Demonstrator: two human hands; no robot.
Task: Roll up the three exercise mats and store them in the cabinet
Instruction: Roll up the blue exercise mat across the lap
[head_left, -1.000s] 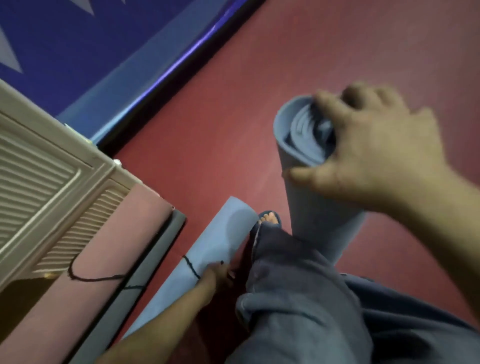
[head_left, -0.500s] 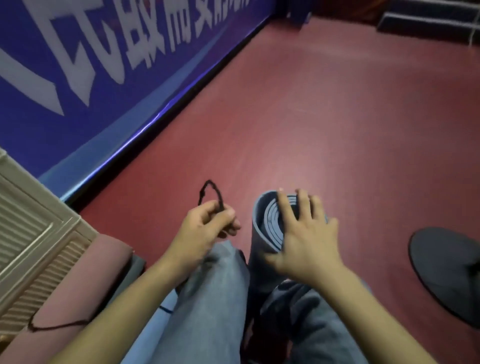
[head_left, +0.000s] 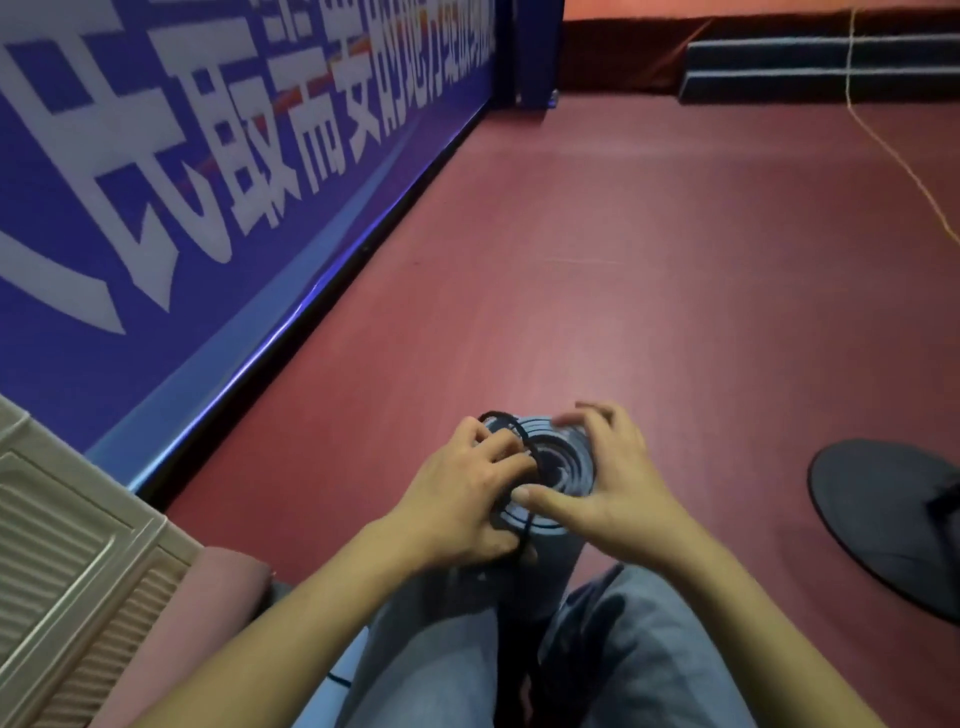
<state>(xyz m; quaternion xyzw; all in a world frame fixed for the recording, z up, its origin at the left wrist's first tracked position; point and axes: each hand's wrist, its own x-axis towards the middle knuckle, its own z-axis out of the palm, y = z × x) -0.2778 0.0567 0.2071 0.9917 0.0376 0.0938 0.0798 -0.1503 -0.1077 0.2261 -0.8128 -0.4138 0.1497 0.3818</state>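
Observation:
A rolled grey-blue mat (head_left: 558, 467) stands upright between my knees, its spiral end facing me. My left hand (head_left: 462, 499) holds a black elastic loop (head_left: 511, 428) stretched over the roll's top edge. My right hand (head_left: 608, 483) grips the right side of the roll, thumb on its near rim, fingers curled over the far rim. A rolled pink mat (head_left: 187, 623) lies at the lower left beside the beige louvred cabinet door (head_left: 57, 561). A light blue mat (head_left: 353, 654) shows as a sliver by my left thigh.
A blue banner wall (head_left: 182, 182) with white lettering runs along the left. Red floor (head_left: 623, 286) stretches ahead. A dark round base plate (head_left: 883, 519) lies on the floor at the right. A yellow cord (head_left: 893, 156) trails at the far right, near dark steps (head_left: 810, 67).
My left hand has brought the black loop from the air onto the top of the roll. My right hand has shifted from the roll's top to its right side. The camera tilted up.

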